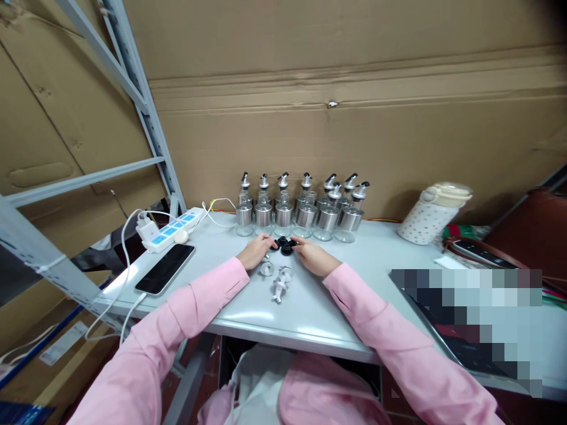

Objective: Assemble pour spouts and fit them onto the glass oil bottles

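A small cluster of black plastic stoppers lies on the grey table between my hands. At its left side my left hand is closed, its fingertips on one black stopper. From the right, my right hand pinches another at the edge of the cluster. Closer to me lie a silvery pourer part and a small group of pale pourer parts. Behind the hands stand several glass bottles with steel bands. The back ones carry silver-and-black pourer spouts, while front ones show bare glass necks.
On the left are a phone and a white power strip with cables. A spotted tumbler stands at right, near a brown bag and a blurred-out area. Cardboard backs the table; a metal frame rises at left.
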The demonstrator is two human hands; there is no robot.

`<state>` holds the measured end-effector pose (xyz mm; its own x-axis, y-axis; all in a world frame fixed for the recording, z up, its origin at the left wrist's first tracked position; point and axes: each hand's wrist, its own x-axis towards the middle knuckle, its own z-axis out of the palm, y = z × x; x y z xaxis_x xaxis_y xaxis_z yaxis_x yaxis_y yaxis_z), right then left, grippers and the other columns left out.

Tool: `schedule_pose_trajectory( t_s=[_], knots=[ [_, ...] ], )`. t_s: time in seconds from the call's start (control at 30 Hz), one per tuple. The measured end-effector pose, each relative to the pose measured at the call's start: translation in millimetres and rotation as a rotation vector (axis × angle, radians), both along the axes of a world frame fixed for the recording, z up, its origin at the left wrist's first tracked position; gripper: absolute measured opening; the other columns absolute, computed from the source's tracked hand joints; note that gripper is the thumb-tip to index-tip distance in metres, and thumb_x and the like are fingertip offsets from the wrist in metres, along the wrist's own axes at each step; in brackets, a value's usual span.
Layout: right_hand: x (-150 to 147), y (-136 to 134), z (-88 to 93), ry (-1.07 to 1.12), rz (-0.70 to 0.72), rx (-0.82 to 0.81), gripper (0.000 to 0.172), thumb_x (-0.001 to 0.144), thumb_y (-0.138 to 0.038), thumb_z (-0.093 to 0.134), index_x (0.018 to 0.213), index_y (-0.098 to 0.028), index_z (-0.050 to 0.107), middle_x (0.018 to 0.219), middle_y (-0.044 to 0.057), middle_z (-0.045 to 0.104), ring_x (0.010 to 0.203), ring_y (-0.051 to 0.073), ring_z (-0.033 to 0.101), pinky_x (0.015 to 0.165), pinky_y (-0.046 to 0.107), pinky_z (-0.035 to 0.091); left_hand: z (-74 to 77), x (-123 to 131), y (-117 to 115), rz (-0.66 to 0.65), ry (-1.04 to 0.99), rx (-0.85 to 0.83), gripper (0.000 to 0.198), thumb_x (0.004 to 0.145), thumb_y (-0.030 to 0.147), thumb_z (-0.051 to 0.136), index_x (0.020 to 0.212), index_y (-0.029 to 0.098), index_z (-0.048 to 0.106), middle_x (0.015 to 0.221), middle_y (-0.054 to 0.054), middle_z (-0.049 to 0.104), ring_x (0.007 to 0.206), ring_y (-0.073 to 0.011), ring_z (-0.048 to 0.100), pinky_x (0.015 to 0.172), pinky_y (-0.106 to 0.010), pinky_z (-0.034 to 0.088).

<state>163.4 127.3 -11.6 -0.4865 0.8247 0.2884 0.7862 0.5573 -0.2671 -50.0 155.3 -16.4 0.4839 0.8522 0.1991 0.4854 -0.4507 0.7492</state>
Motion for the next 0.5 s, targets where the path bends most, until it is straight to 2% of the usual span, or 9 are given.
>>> schedule_pose_trajectory(
  t_s=[0.07, 0.17, 0.27, 0.37, 0.43, 0.5],
  knots=[
    [-1.6, -0.2, 0.4, 0.000, 0.027, 0.008, 0.041, 0.074, 0.001, 0.039, 0.102, -0.008, 0.067, 0.131, 0.019, 0.053, 0.120, 0.026, 0.052, 0.102, 0.040, 0.041, -2.1, 0.6, 1.1, -0.017, -0.015, -0.011, 0.050, 0.093, 0.052, 0.022, 0.096, 0.018, 0.059, 0.107, -0.006, 0.057, 0.104, -0.0182, 0.053, 0.100, -0.035, 0.037],
    [-5.2, -1.5, 1.6, 0.016, 0.093, 0.013, 0.040, 0.073, 0.002, 0.039, 0.098, -0.010, 0.068, 0.122, 0.017, 0.060, 0.120, 0.025, 0.052, 0.101, 0.040, 0.042, -3.4, 0.2, 2.7, -0.030, 0.002, -0.001, 0.048, 0.094, 0.049, 0.022, 0.099, 0.017, 0.058, 0.108, -0.006, 0.055, 0.104, -0.0180, 0.052, 0.101, -0.035, 0.036],
    [-7.7, -3.9, 5.3, 0.036, 0.114, 0.018, 0.033, 0.076, -0.003, 0.044, 0.094, -0.013, 0.069, 0.116, 0.015, 0.063, 0.116, 0.025, 0.055, 0.098, 0.039, 0.044, -2.6, -0.6, 2.3, -0.046, 0.022, 0.029, 0.045, 0.094, 0.045, 0.023, 0.101, 0.017, 0.057, 0.112, -0.006, 0.050, 0.105, -0.0177, 0.051, 0.103, -0.035, 0.034],
    [-8.0, -8.3, 13.5, 0.096, 0.028, 0.026, 0.027, 0.076, -0.008, 0.050, 0.095, -0.013, 0.068, 0.113, 0.015, 0.062, 0.100, 0.023, 0.062, 0.091, 0.038, 0.048, 0.7, -0.2, -2.4, -0.061, 0.009, 0.078, 0.041, 0.094, 0.044, 0.025, 0.104, 0.018, 0.055, 0.119, -0.006, 0.040, 0.102, -0.0158, 0.050, 0.104, -0.034, 0.033],
    [-7.9, -12.0, 20.5, 0.122, -0.020, 0.010, 0.024, 0.075, -0.007, 0.050, 0.091, -0.013, 0.068, 0.100, 0.013, 0.064, 0.086, 0.020, 0.064, 0.083, 0.035, 0.050, 3.6, 0.8, -7.7, -0.083, 0.002, 0.111, 0.040, 0.094, 0.045, 0.027, 0.103, 0.018, 0.054, 0.120, -0.007, 0.035, 0.099, -0.0149, 0.049, 0.103, -0.034, 0.034],
    [-8.1, -15.5, 26.0, 0.113, 0.001, -0.052, 0.023, 0.074, -0.006, 0.049, 0.083, -0.013, 0.069, 0.088, 0.010, 0.065, 0.077, 0.018, 0.063, 0.078, 0.031, 0.050, 5.8, 2.1, -12.8, -0.117, 0.019, 0.136, 0.039, 0.094, 0.046, 0.027, 0.103, 0.019, 0.053, 0.117, -0.007, 0.034, 0.097, -0.0156, 0.048, 0.102, -0.035, 0.035]
  ],
)
